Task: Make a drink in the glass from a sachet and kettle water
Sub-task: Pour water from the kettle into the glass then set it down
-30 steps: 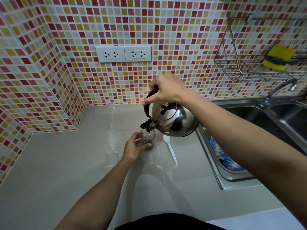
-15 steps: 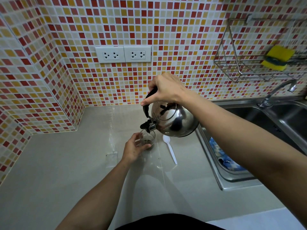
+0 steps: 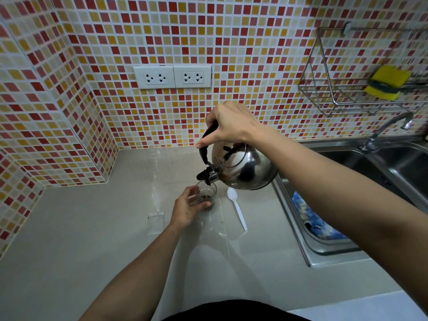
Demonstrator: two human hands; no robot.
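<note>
On the grey counter (image 3: 69, 239), head view: right hand (image 3: 231, 123) has its fingers wrapped tight round the black handle of the steel kettle (image 3: 245, 167), tilted spout-down just above the glass (image 3: 207, 196), a thin stream running into dark liquid inside. Left hand (image 3: 185, 209) cups the glass from its left side, fingers curled round the wall, glass standing upright on the counter. White plastic spoon (image 3: 237, 210) lies just right of the glass, clear empty sachet (image 3: 156, 222) left of the left hand, sink (image 3: 324, 249) at right.

glossy steel kettle (image 3: 245, 169), clear glass (image 3: 207, 196), white plastic spoon (image 3: 236, 208)
</note>
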